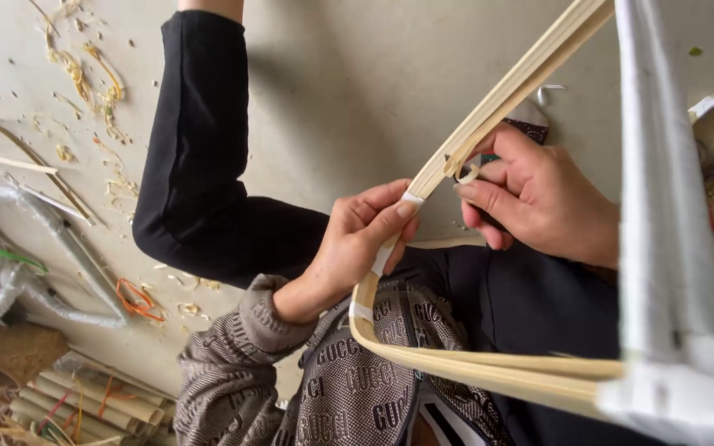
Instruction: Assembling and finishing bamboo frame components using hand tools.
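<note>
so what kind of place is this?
Likely an informal bamboo craft workshop, working on the floor. Left hand and right hand hold bent bamboo strips; shavings litter the concrete floor, with bundled bamboo pieces nearby.

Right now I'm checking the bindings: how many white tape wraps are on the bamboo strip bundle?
3 on the bamboo strip bundle: one at the left hand thumb tip, one below under its palm, one lowest at the bend. Fingers may hide others.

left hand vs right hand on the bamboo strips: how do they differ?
The left hand pinches the bamboo strips at a white tape wrap, thumb on top; the right hand sits higher, fingers curled at a loose strip end. A patterned sleeve shows on the left wrist; the right wrist is hidden. Both touch the same bundle.
</note>
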